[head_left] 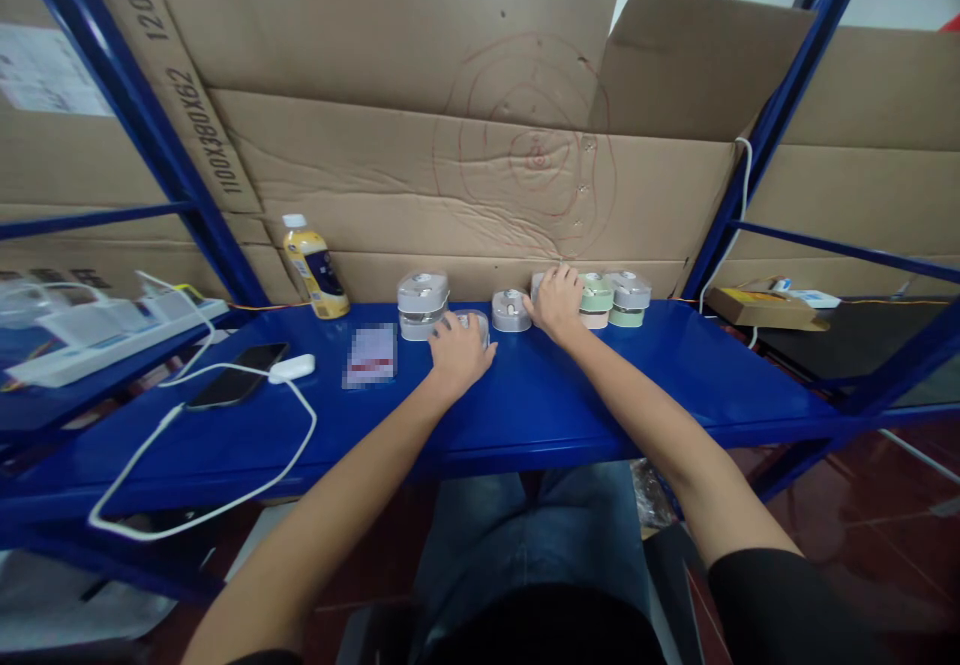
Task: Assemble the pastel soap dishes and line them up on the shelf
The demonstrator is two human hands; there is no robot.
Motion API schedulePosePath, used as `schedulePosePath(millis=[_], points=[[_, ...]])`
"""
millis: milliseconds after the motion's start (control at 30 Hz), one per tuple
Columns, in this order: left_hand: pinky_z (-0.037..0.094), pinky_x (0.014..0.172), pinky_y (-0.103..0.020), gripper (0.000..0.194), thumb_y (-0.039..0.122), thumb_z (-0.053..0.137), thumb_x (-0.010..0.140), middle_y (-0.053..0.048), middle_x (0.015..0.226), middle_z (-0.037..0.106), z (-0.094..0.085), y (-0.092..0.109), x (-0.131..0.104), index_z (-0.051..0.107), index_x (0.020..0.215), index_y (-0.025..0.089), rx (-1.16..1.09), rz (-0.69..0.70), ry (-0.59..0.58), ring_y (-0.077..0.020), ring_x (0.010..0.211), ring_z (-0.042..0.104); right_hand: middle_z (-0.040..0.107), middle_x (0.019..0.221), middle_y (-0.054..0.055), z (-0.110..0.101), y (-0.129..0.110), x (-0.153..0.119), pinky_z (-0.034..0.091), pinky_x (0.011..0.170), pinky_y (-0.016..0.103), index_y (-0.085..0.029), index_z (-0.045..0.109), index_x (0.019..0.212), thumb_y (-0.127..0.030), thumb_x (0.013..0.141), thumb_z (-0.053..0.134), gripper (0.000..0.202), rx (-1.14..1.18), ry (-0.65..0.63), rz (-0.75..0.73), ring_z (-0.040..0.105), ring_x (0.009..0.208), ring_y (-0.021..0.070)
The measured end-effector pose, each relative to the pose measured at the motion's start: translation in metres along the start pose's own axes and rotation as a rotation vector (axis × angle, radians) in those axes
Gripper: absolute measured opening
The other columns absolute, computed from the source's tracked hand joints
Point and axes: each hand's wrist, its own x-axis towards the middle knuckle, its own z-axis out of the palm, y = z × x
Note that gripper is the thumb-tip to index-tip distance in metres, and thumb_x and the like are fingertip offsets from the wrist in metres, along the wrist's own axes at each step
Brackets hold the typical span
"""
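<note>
My left hand [459, 353] has its fingers curled over a low grey plastic case [480, 323] with rounded corners, partly hidden under it. Just left of that stands a stack of two grey cases [423, 305] with clear lids. My right hand [558, 301] grips another pale case [536, 283], mostly covered by the fingers. Between my hands a single grey case [511, 311] sits on the blue table [540, 405]. To the right of my right hand are two more stacks, a green case over a pinkish one [597, 300] and a grey case over a green one [630, 297].
On the left are a yellow drink bottle [316, 267], a blurred-out card or packet [371, 355], a black phone [238, 375], a white charger with a looping cable [292, 369] and a power strip [120, 340]. Cardboard [375, 145] walls the back between blue posts.
</note>
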Motion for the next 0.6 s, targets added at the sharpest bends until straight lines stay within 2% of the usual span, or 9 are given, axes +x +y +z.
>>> schedulePosePath(millis=[67,167,233,300,367,433,533,600], points=[[0.049,0.091,-0.064,0.055,0.044,0.073,0.085,-0.028,0.133,0.054,-0.004,-0.003,-0.001,0.059,0.13,0.016,0.012,0.011,-0.065,-0.0524,0.124,0.051,0.055,0.132,0.032,-0.014,-0.001,-0.013,0.036,0.107,0.066,-0.006,0.061,0.129,-0.064,0.093,0.055,0.068,0.042,-0.039,-0.122,0.045,0.129,0.0487],[0.052,0.095,-0.059,0.059,0.04,0.076,0.081,-0.022,0.133,0.055,-0.017,-0.008,0.001,0.059,0.133,0.02,-0.059,0.19,-0.178,-0.0459,0.121,0.057,0.058,0.132,0.021,-0.032,0.003,-0.034,0.04,0.112,0.056,-0.014,0.063,0.131,-0.063,0.092,0.061,0.063,0.229,-0.193,-0.354,0.052,0.129,0.039],[0.05,0.103,-0.054,0.064,0.037,0.078,0.077,-0.017,0.138,0.053,-0.026,-0.01,0.003,0.058,0.137,0.023,-0.206,0.389,-0.307,-0.0405,0.124,0.058,0.054,0.145,0.017,-0.039,0.01,-0.044,0.041,0.116,0.051,-0.019,0.056,0.143,-0.066,0.081,0.073,0.079,0.363,-0.343,-0.477,0.05,0.137,0.0358],[0.047,0.111,-0.049,0.067,0.035,0.08,0.074,-0.013,0.142,0.051,-0.031,-0.011,0.005,0.058,0.137,0.026,-0.385,0.571,-0.429,-0.0359,0.13,0.056,0.045,0.157,0.016,-0.04,0.016,-0.051,0.038,0.12,0.051,-0.022,0.048,0.152,-0.068,0.067,0.084,0.103,0.436,-0.495,-0.545,0.043,0.146,0.0369],[0.045,0.115,-0.046,0.069,0.036,0.082,0.071,-0.01,0.143,0.052,-0.031,-0.01,0.007,0.059,0.135,0.026,-0.525,0.666,-0.478,-0.0338,0.134,0.054,0.044,0.16,0.017,-0.038,0.02,-0.055,0.038,0.121,0.052,-0.022,0.042,0.157,-0.067,0.06,0.088,0.117,0.479,-0.596,-0.563,0.042,0.148,0.0382],[0.045,0.115,-0.047,0.073,0.039,0.085,0.069,-0.011,0.141,0.054,-0.026,-0.01,0.008,0.057,0.135,0.024,-0.591,0.65,-0.452,-0.0344,0.133,0.055,0.051,0.156,0.016,-0.034,0.022,-0.057,0.043,0.117,0.052,-0.022,0.04,0.158,-0.066,0.06,0.088,0.118,0.521,-0.625,-0.561,0.05,0.142,0.0375],[0.048,0.111,-0.051,0.089,0.043,0.089,0.063,-0.015,0.139,0.058,-0.016,-0.011,0.008,0.049,0.14,0.02,-0.627,0.515,-0.386,-0.037,0.128,0.059,0.059,0.147,0.016,-0.032,0.025,-0.059,0.049,0.109,0.053,-0.024,0.044,0.156,-0.067,0.062,0.087,0.111,0.509,-0.591,-0.511,0.06,0.13,0.0368],[0.05,0.108,-0.051,0.096,0.046,0.089,0.064,-0.015,0.138,0.061,-0.009,-0.013,0.007,0.043,0.145,0.021,-0.67,0.46,-0.421,-0.0367,0.127,0.062,0.061,0.143,0.016,-0.034,0.03,-0.059,0.051,0.105,0.054,-0.023,0.049,0.152,-0.067,0.063,0.086,0.106,0.477,-0.581,-0.47,0.062,0.126,0.0369]])
